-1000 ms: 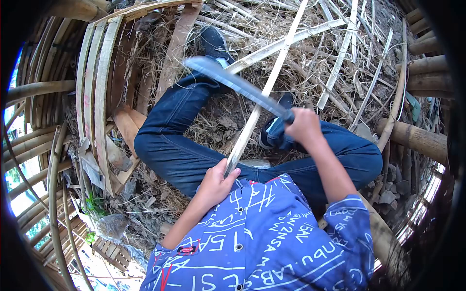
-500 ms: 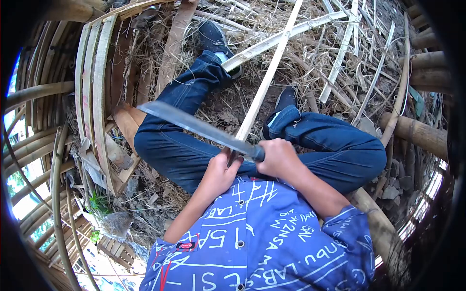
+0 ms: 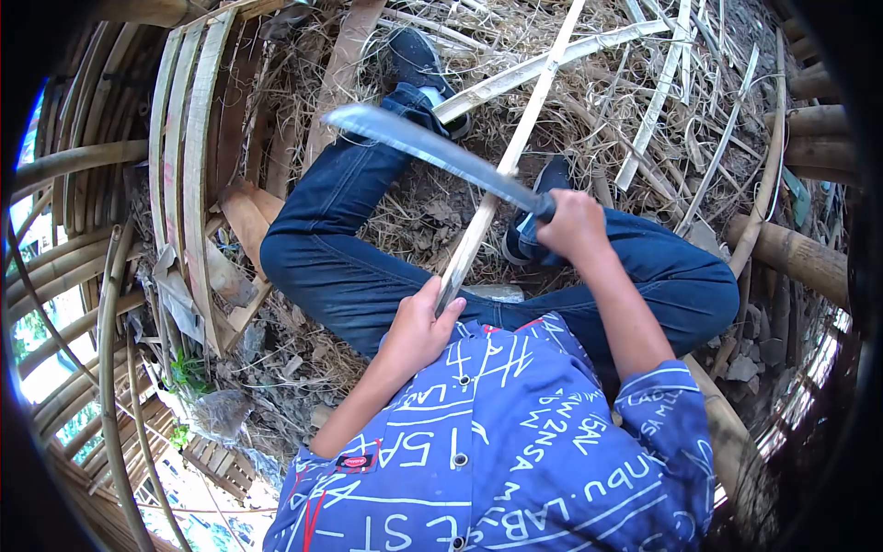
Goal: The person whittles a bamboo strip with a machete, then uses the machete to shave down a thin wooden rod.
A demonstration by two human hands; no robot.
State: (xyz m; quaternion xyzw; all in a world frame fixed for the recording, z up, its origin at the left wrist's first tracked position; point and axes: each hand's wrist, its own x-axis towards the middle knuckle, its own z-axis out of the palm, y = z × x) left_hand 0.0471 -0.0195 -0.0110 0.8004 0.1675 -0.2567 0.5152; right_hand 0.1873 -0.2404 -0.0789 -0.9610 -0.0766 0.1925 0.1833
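In my right hand [image 3: 574, 224] is the dark handle of a machete [image 3: 428, 152], its long blade pointing to the upper left. The blade lies across a pale bamboo strip [image 3: 529, 120], roughly midway along it. My left hand [image 3: 423, 327] grips the strip's near end, close to my shirt front. From there the strip runs up and away between my legs, past the top of the view. A second, wider split strip [image 3: 561, 57] crosses behind it near my shoe.
Wood shavings and several cut strips [image 3: 655, 106] cover the ground ahead. Curved slats [image 3: 195, 156] stand at the left. Bamboo poles [image 3: 791, 247] lie at the right, and bamboo railing [image 3: 78, 170] closes off the far left.
The machete and my right hand have moved forward along the strip, away from my body. My left hand stays near my lap, still holding the strip's end.
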